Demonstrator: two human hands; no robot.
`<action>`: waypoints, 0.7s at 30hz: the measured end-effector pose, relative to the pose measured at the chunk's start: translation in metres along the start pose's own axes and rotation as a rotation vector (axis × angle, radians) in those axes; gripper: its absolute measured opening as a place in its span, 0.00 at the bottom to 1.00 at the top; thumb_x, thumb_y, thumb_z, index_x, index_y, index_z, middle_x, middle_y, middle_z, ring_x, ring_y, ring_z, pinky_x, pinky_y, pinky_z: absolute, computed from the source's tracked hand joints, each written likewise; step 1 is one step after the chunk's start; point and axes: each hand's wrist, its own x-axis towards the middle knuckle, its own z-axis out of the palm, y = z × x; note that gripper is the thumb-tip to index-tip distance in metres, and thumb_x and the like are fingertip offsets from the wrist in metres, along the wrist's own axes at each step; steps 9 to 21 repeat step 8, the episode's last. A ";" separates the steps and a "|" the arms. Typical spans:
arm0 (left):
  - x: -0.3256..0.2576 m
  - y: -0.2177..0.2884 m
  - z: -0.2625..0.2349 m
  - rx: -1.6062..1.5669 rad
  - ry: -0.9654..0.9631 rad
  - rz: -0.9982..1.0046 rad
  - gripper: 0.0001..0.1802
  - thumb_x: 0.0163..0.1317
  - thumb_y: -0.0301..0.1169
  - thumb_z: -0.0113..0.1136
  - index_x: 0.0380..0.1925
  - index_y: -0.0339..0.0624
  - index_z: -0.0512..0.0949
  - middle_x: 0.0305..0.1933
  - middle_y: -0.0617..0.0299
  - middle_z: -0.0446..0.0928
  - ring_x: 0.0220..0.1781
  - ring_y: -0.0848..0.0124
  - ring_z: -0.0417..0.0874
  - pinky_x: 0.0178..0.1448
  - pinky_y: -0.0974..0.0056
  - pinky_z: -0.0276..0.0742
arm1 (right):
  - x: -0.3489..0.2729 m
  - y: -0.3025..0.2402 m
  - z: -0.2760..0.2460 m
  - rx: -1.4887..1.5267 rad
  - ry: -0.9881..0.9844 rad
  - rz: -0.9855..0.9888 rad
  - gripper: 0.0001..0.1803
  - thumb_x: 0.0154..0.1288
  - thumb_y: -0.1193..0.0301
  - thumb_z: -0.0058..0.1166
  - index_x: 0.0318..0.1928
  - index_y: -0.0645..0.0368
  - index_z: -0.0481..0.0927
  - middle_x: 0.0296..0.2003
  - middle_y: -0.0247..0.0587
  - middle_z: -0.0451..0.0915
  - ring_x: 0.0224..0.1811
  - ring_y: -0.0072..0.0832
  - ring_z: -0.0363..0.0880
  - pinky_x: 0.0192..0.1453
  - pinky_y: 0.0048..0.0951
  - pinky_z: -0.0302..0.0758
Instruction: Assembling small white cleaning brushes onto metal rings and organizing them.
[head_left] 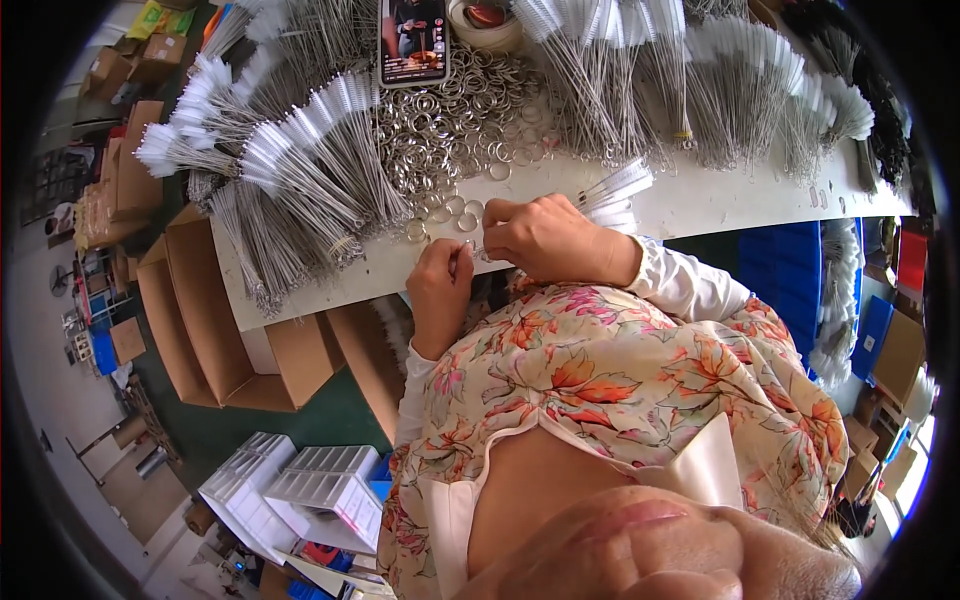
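At the near edge of the white table, my left hand (440,290) is closed, its thumb and forefinger pinching a small shiny metal ring (471,244). Close beside it, my right hand (548,240) is closed with bent fingers; what lies in its grip is hidden. A few white-bristled tube brushes (615,190) show just beyond the right wrist, their wire ends hidden behind that hand. Several loose split rings (457,205) lie just past my fingertips. Farther back spreads a large heap of metal rings (440,130).
Bundles of wire-handled brushes (310,150) cover the table's left, and more bundles (740,90) its right. A phone (412,40) and a tape roll (487,28) stand behind the rings. Open cardboard boxes (225,320) sit below left, near white plastic bins (325,490). Blue bins (785,285) are at right.
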 end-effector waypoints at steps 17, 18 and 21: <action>0.025 0.026 -0.024 -0.660 0.236 0.188 0.11 0.58 0.22 0.59 0.42 0.37 0.74 0.37 0.59 0.80 0.35 0.76 0.81 0.35 0.75 0.77 | 0.010 -0.007 -0.020 0.126 0.071 0.050 0.03 0.55 0.70 0.57 0.30 0.53 0.80 0.41 0.32 0.77 0.31 0.35 0.80 0.33 0.32 0.75; 0.025 0.026 -0.024 -0.660 0.236 0.188 0.11 0.58 0.22 0.59 0.42 0.37 0.74 0.37 0.59 0.80 0.35 0.76 0.81 0.35 0.75 0.77 | 0.010 -0.007 -0.020 0.126 0.071 0.050 0.03 0.55 0.70 0.57 0.30 0.53 0.80 0.41 0.32 0.77 0.31 0.35 0.80 0.33 0.32 0.75; 0.025 0.026 -0.024 -0.660 0.236 0.188 0.11 0.58 0.22 0.59 0.42 0.37 0.74 0.37 0.59 0.80 0.35 0.76 0.81 0.35 0.75 0.77 | 0.010 -0.007 -0.020 0.126 0.071 0.050 0.03 0.55 0.70 0.57 0.30 0.53 0.80 0.41 0.32 0.77 0.31 0.35 0.80 0.33 0.32 0.75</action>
